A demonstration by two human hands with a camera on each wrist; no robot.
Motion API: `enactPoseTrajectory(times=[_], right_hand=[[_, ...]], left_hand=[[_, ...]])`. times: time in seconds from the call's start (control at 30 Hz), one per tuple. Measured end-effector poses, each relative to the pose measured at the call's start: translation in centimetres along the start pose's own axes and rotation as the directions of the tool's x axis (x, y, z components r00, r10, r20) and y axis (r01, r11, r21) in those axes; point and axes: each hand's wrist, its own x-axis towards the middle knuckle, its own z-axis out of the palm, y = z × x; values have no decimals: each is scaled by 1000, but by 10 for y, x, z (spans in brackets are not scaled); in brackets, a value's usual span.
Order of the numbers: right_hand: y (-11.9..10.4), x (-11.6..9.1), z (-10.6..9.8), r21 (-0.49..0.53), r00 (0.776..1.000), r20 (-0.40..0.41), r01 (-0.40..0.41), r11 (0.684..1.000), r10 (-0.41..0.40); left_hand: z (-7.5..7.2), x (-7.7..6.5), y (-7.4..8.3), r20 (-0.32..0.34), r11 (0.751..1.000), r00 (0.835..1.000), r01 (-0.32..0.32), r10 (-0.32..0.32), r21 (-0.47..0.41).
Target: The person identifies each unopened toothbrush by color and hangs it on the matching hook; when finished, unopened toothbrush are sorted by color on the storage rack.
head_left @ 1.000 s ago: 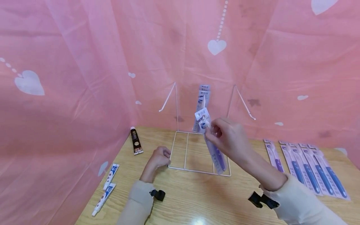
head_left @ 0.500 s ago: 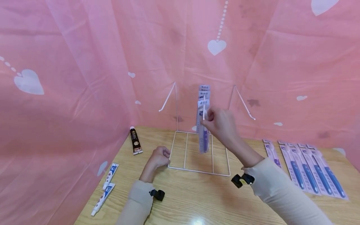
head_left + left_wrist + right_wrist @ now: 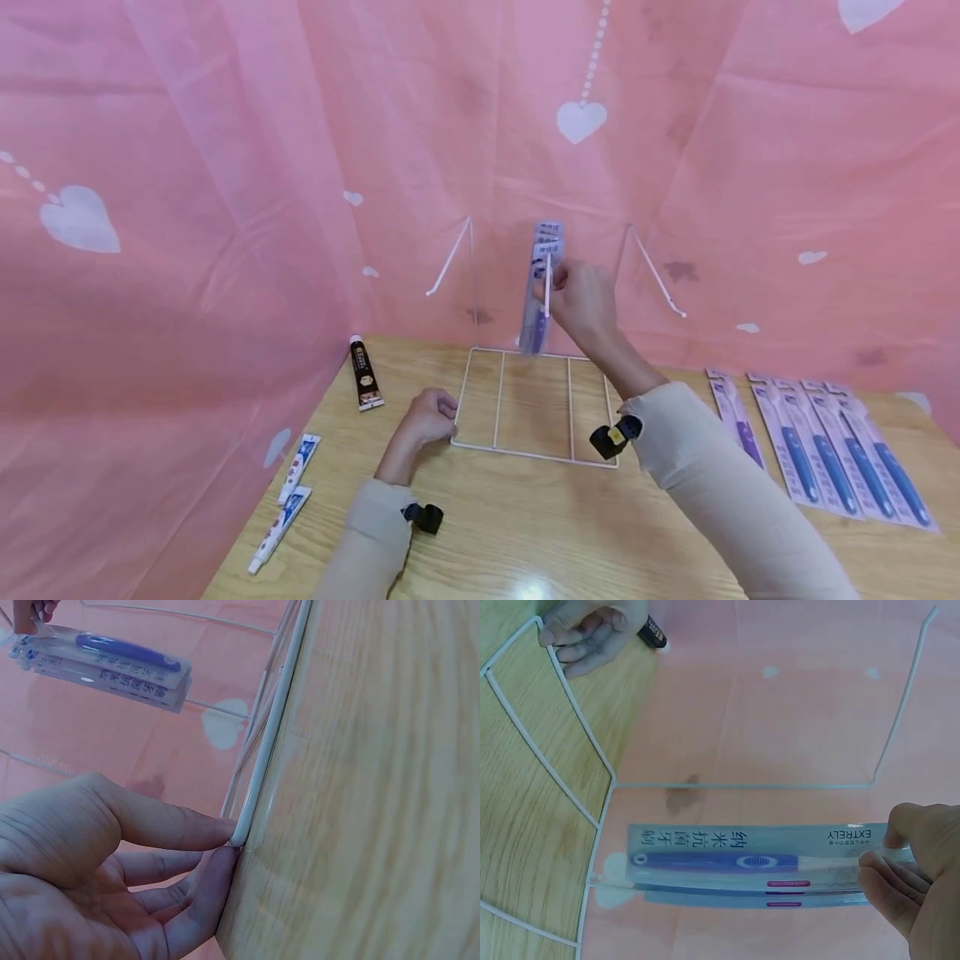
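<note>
In the head view a white wire rack stands on the table, with a middle hook and two side hooks. My right hand pinches a packaged purple toothbrush near its upper end. That pack hangs upright at the middle hook, close in front of other toothbrush packs behind it. In the left wrist view my left hand pinches the rack's front left corner between thumb and finger, down at the tabletop.
Several packaged toothbrushes with blue handles lie on the right of the table, beside one purple toothbrush pack. A black toothpaste tube and two white tubes lie on the left. A pink curtain encloses the back and left.
My right hand has carried the purple toothbrush pack up and back along the middle hook, from tilted in front of it to hanging close against the others. My left hand has stayed at the rack's corner.
</note>
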Motion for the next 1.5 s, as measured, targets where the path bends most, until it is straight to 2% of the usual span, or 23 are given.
enactPoseTrajectory(times=[0.43,0.7,0.93,1.2,1.33,1.5], right_hand=[[9,14,6,-49,997,-7,-72,996,72],[13,10,6,-8,997,7,-73,997,73],[26,-3,1,2,993,94,-72,997,72],[73,-19,-16,-14,989,147,21,1000,-19],[113,-27,-32,-69,971,236,-21,997,37],[171,-42,-56,-191,961,252,-69,979,117]], left_hand=[[1,0,4,8,999,1000,0,0,36],[1,1,2,1,999,1000,-2,2,33],[-1,0,-1,-8,999,1000,20,-20,32],[-1,-1,-5,4,1000,1000,15,-15,20],[-2,-1,-7,-4,1000,1000,2,-2,27],[-3,-2,-9,-1,999,1000,-23,23,32]])
